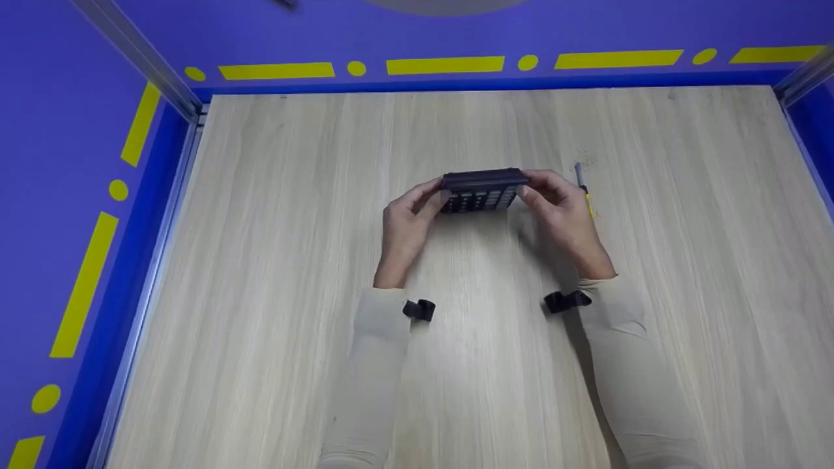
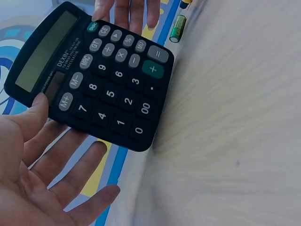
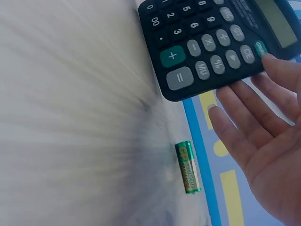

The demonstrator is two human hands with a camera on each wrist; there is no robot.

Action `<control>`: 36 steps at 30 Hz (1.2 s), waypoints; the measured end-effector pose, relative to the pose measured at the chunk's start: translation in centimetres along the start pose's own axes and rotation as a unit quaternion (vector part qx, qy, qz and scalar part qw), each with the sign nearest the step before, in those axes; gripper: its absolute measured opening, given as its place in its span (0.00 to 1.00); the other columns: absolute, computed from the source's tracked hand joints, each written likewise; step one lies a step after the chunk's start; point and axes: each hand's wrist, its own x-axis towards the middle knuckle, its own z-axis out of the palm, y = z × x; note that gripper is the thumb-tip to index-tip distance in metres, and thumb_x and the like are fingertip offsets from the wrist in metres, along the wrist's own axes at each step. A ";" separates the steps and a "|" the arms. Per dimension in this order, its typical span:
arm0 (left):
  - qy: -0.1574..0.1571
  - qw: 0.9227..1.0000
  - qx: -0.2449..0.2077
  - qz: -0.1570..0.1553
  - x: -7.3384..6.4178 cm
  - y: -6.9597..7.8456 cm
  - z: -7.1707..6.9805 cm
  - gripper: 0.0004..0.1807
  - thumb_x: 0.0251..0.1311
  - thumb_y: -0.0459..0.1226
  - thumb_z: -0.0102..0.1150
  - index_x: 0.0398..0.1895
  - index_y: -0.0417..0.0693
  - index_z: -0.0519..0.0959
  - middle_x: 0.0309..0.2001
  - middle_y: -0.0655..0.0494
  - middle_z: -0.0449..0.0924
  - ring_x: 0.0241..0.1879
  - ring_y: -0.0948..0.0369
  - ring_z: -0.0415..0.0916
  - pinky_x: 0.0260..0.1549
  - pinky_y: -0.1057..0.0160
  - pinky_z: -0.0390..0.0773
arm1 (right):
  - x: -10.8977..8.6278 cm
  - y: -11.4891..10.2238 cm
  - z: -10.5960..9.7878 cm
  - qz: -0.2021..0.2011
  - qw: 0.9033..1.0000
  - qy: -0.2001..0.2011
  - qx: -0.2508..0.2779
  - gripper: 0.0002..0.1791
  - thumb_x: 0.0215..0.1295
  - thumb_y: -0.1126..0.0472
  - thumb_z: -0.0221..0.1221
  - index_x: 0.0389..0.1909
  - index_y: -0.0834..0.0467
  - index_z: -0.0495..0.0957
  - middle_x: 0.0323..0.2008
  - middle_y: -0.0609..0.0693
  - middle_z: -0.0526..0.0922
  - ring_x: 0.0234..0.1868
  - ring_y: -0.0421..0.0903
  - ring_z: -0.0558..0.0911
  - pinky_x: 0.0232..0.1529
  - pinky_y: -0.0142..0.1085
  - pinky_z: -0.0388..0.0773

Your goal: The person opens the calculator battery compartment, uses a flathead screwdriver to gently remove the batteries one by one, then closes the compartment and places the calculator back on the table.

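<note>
A black desk calculator (image 1: 483, 184) is tilted up on edge between both hands, its keys turned toward the wearer. Its grey display (image 2: 47, 52) looks blank. My left hand (image 1: 407, 225) pinches one side, thumb on the front beside the M+ key and fingers behind. On the other side my right hand (image 1: 563, 212) pinches it, thumb (image 3: 281, 70) at the green ON/AC key. Beyond the calculator a green battery (image 3: 188, 167) lies on the table in the right wrist view; the head view does not show it.
Just right of the right hand lies a thin tool (image 1: 580, 177) with a grey shaft and a yellow-and-black handle. The wooden table (image 1: 260, 260) meets blue walls with yellow markings. Black camera mounts (image 1: 419, 310) sit at both wrists.
</note>
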 end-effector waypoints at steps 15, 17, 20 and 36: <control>0.024 0.999 -0.021 -0.015 -0.1 0.0 0.4 0.21 0.78 0.47 0.60 0.66 0.49 0.83 0.59 0.58 0.86 0.55 0.64 0.82 0.57 0.64 0.79 | -0.6 -0.3 1.7 0.038 0.999 0.032 0.017 0.18 0.79 0.60 0.62 0.65 0.60 0.80 0.51 0.54 0.84 0.49 0.48 0.80 0.52 0.34 0.81; 0.023 0.999 -0.026 -0.021 -0.2 0.1 0.4 0.21 0.78 0.48 0.60 0.67 0.50 0.83 0.60 0.59 0.85 0.57 0.64 0.81 0.58 0.64 0.79 | -0.7 -0.3 1.8 0.040 0.999 0.036 0.011 0.18 0.80 0.61 0.61 0.66 0.60 0.79 0.52 0.55 0.83 0.50 0.48 0.80 0.53 0.34 0.78; 0.022 0.998 -0.041 -0.030 -0.3 0.1 0.5 0.22 0.79 0.48 0.59 0.68 0.51 0.82 0.61 0.59 0.84 0.57 0.64 0.81 0.57 0.63 0.81 | -0.7 -0.4 2.0 0.046 0.998 0.037 0.009 0.19 0.81 0.63 0.59 0.67 0.62 0.78 0.53 0.57 0.82 0.52 0.50 0.79 0.55 0.37 0.79; 0.002 0.994 -0.104 -0.041 -0.2 -0.5 0.5 0.21 0.81 0.39 0.54 0.72 0.50 0.78 0.54 0.52 0.84 0.54 0.57 0.84 0.53 0.61 0.85 | -0.6 -0.1 2.7 0.051 0.998 0.039 0.000 0.21 0.81 0.68 0.55 0.71 0.61 0.76 0.51 0.61 0.82 0.49 0.51 0.79 0.52 0.36 0.78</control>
